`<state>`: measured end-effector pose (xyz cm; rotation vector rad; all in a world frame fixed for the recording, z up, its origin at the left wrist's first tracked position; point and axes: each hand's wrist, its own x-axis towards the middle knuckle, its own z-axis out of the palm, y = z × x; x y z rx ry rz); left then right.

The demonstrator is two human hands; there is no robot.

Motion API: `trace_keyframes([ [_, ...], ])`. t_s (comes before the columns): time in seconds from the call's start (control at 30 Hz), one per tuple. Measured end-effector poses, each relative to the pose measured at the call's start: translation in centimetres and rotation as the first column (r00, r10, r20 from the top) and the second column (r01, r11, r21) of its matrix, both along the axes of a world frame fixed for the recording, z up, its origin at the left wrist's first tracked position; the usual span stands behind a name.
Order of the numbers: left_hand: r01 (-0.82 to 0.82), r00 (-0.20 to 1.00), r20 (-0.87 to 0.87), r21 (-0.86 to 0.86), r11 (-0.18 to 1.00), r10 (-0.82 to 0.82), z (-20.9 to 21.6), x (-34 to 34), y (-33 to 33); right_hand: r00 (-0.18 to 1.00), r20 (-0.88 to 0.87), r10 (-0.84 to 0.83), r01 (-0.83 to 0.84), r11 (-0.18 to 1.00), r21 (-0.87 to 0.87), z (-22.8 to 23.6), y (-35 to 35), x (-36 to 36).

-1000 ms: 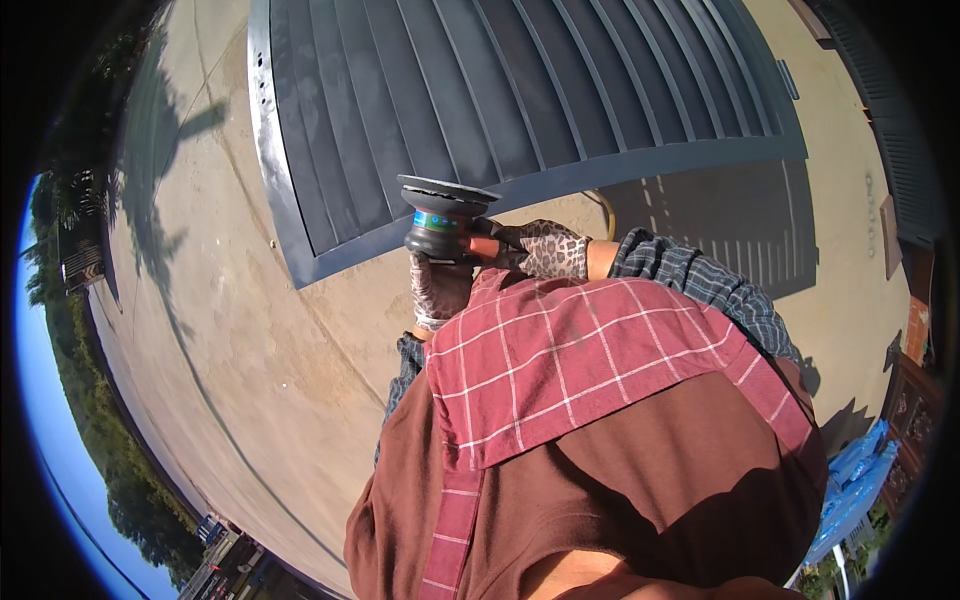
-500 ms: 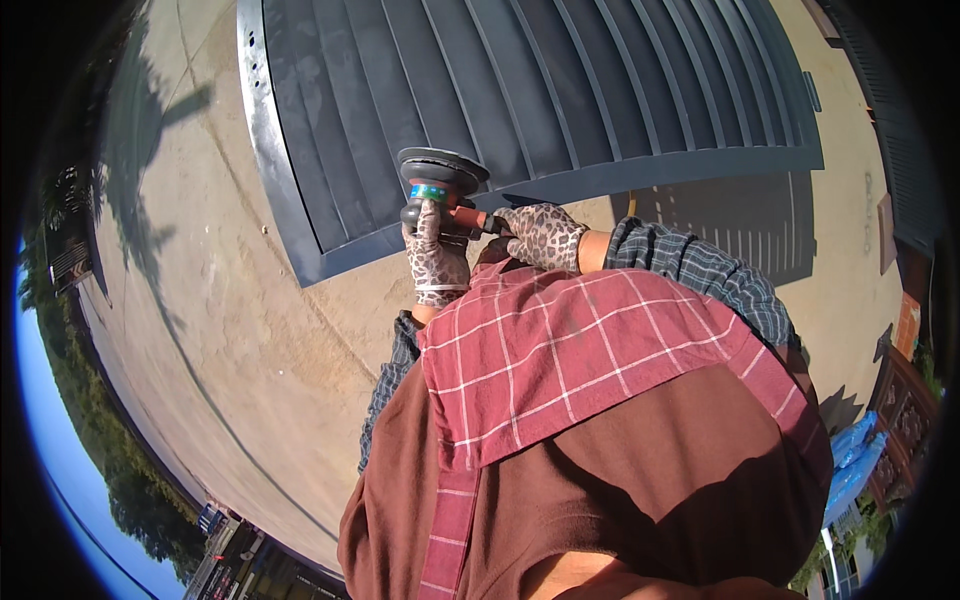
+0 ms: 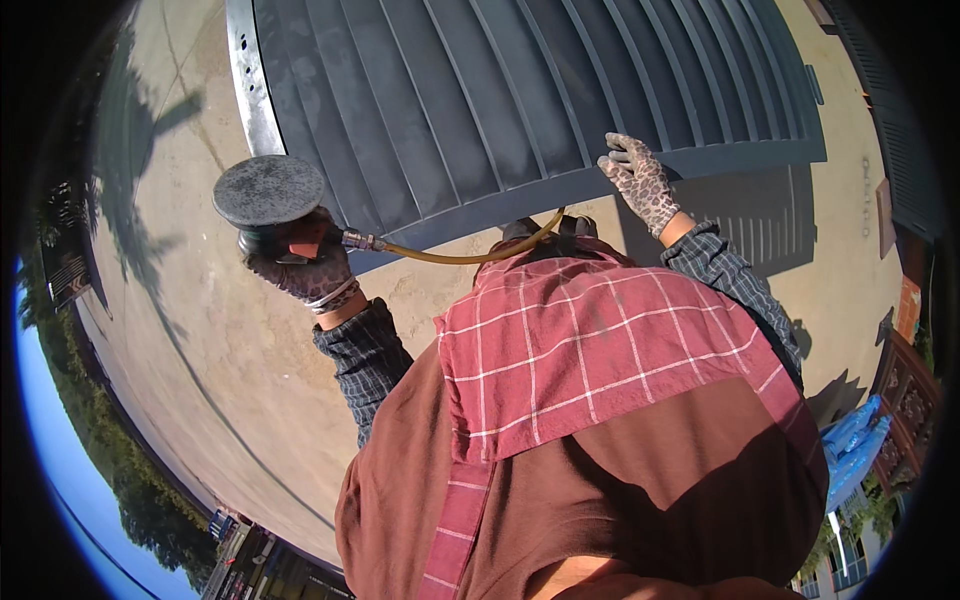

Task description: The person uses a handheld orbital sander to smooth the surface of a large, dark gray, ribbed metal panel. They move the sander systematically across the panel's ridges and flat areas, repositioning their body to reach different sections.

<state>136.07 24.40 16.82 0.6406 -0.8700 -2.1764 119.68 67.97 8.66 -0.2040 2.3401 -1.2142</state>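
1. The left forearm is slanting forward and outward.
2. The left hand is gripping, partly hidden.
3. The right forearm is angling forward and inward.
4. The right hand, well apart from the left, is hovering, its fingers loosely bending and pointing forward-left.

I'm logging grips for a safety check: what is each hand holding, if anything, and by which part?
The left hand holds the sander by its body, beneath the round grey pad. The right hand holds nothing.
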Motion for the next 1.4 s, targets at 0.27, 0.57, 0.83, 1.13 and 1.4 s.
trace_keyframes([
  [0.27, 0.190, 0.974, 0.155, -0.137, 0.972, -0.168, -0.2, -1.0, 3.2, 0.917, -0.101, -0.386, 0.392, 0.919, 0.050, -2.5, 7.4, -5.9],
  [0.57, 0.336, 0.899, 0.371, -0.249, 0.909, -0.231, 0.3, 1.0, 5.0, 0.488, -0.596, 0.638, -0.810, 0.585, -0.037, 25.4, -10.4, -8.2],
  [0.83, 0.269, 0.941, 0.237, -0.085, 0.959, -0.243, -2.2, 1.0, 6.2, -0.188, -0.548, 0.815, -0.955, -0.022, 0.295, 30.1, -17.5, -2.8],
  [1.13, -0.037, 0.973, 0.222, -0.138, 0.990, 0.067, -9.1, 5.7, 4.0, -0.097, -0.449, 0.888, -0.985, -0.021, 0.173, 18.5, -18.8, -2.1],
  [1.4, -0.198, 0.925, 0.295, -0.167, 0.966, 0.241, -12.2, 9.0, 4.5, 0.022, -0.302, 0.953, -0.991, 0.061, 0.119, 8.5, -18.5, -2.6],
])
